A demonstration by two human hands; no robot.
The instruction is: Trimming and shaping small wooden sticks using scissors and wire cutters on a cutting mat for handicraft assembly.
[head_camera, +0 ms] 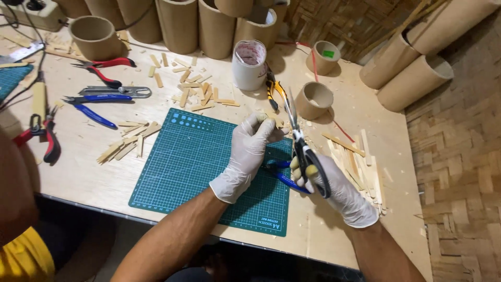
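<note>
The right hand (334, 188), in a white glove, has its fingers closed through the black handles of a pair of scissors (302, 143), whose blades point up and away from the person, toward the back of the table. The left hand (250, 149), also gloved in white, is closed at its fingertips around a small pale piece of wood (271, 121), and it holds this piece just beside the scissor blades, on their left; if the blades touch the piece I cannot tell. Both hands are above the right edge of a green cutting mat (193, 156), which lies flat on the light wooden table (88, 172). Under the hands, partly hidden, blue-handled pliers (284, 177) rest on the mat. To the right of the right hand lies a heap of flat wooden sticks (360, 162). More short sticks (128, 143) lie just left of the mat and others are scattered behind it. Behind the hands stand a white roll (249, 65) and two low cardboard rings (314, 99), and yellow-black pliers (271, 89) lie between them. Far to the left are red-handled cutters (104, 70) and blue-handled cutters (94, 107). Tall cardboard tubes (180, 23) stand along the back edge of the table.
</note>
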